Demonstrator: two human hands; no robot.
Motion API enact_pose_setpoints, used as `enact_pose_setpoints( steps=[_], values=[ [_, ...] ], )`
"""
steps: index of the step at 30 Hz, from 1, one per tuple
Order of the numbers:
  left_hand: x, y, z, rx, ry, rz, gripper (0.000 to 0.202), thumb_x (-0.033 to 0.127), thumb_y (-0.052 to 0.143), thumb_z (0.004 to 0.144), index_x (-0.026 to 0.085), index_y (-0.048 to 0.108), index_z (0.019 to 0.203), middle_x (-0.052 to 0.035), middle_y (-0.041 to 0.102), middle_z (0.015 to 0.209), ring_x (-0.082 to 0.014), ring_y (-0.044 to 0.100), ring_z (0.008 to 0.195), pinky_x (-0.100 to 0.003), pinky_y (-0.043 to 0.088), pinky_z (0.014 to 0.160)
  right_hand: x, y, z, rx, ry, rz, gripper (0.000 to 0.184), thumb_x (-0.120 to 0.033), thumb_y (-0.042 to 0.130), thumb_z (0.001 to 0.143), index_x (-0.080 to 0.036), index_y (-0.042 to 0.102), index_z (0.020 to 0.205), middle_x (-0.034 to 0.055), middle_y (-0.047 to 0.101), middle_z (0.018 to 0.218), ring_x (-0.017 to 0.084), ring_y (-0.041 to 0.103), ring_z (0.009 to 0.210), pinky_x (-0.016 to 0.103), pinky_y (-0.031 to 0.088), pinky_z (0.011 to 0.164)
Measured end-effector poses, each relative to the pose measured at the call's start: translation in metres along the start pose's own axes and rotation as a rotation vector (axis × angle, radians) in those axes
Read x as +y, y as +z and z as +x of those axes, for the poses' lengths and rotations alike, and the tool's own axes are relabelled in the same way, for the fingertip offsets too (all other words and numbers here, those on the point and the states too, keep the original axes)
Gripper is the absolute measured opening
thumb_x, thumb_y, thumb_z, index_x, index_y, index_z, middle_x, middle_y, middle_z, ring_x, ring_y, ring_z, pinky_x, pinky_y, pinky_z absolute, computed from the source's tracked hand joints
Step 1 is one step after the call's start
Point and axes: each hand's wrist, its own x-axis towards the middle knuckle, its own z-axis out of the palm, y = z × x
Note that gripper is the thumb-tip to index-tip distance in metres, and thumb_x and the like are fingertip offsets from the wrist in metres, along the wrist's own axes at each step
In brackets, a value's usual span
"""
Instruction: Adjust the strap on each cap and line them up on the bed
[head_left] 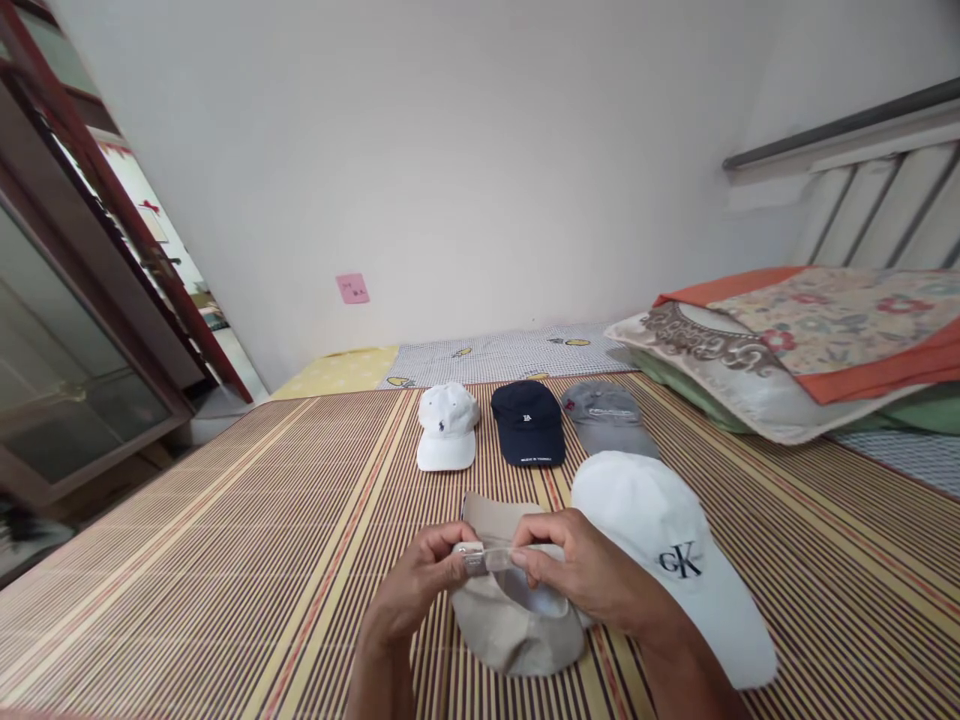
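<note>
A beige cap (pixel 510 615) lies upside down on the striped bamboo mat (pixel 225 560) just in front of me. My left hand (pixel 420 585) and my right hand (pixel 577 570) both pinch its back strap (pixel 491 555), the left at the metal buckle end, the right at the strap's other end. Touching my right forearm is a white cap (pixel 660 540) with dark letters on its side. Farther back, three caps stand in a row: a white one (pixel 448 425), a navy one (pixel 527 420) and a grey one (pixel 606 415).
Pillows with floral and orange covers (pixel 795 340) are piled at the right by a metal bed rail (pixel 862 190). A patterned sheet (pixel 495 355) runs along the white wall. A glass-fronted wooden cabinet (pixel 67 330) stands at the left.
</note>
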Motion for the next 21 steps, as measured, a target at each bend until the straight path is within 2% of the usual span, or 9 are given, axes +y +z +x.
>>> enact_pose_setpoints(
  steps=[8, 14, 18, 21],
  values=[
    [-0.0015, 0.0003, -0.0001, -0.007, -0.002, 0.021, 0.044, 0.058, 0.078, 0.083, 0.017, 0.062, 0.077, 0.0057, 0.044, 0.065, -0.0088, 0.032, 0.060, -0.025, 0.022, 0.057, 0.0008, -0.0009, -0.0026, 0.016, -0.012, 0.003, 0.021, -0.032, 0.065, 0.089, -0.019, 0.066, 0.072, -0.0007, 0.065, 0.070, 0.013, 0.054, 0.063, 0.027, 0.037, 0.060],
    [0.0027, 0.0049, 0.0011, -0.046, -0.001, 0.008, 0.048, 0.061, 0.082, 0.078, 0.017, 0.063, 0.078, 0.0059, 0.047, 0.064, -0.0079, 0.033, 0.057, -0.024, 0.023, 0.055, 0.0018, -0.0011, 0.0009, 0.044, -0.033, 0.036, 0.014, -0.030, 0.066, 0.089, -0.020, 0.068, 0.078, -0.0027, 0.064, 0.073, 0.013, 0.053, 0.067, 0.027, 0.037, 0.063],
    [0.0022, 0.0057, 0.0008, -0.019, -0.013, -0.017, 0.048, 0.060, 0.085, 0.075, 0.017, 0.065, 0.081, 0.0053, 0.051, 0.066, -0.0076, 0.035, 0.057, -0.023, 0.025, 0.054, 0.0013, -0.0015, 0.0012, 0.033, -0.014, 0.047, 0.013, -0.028, 0.066, 0.087, -0.020, 0.066, 0.077, -0.0029, 0.064, 0.071, 0.014, 0.054, 0.066, 0.028, 0.039, 0.065],
    [0.0025, 0.0076, 0.0014, 0.014, 0.003, -0.017, 0.045, 0.057, 0.085, 0.077, 0.017, 0.064, 0.080, 0.0050, 0.051, 0.066, -0.0079, 0.036, 0.059, -0.023, 0.025, 0.055, 0.0016, -0.0019, 0.0006, 0.035, -0.006, 0.049, 0.014, -0.029, 0.066, 0.086, -0.020, 0.065, 0.076, -0.0024, 0.065, 0.071, 0.015, 0.058, 0.067, 0.029, 0.041, 0.066]
  ],
)
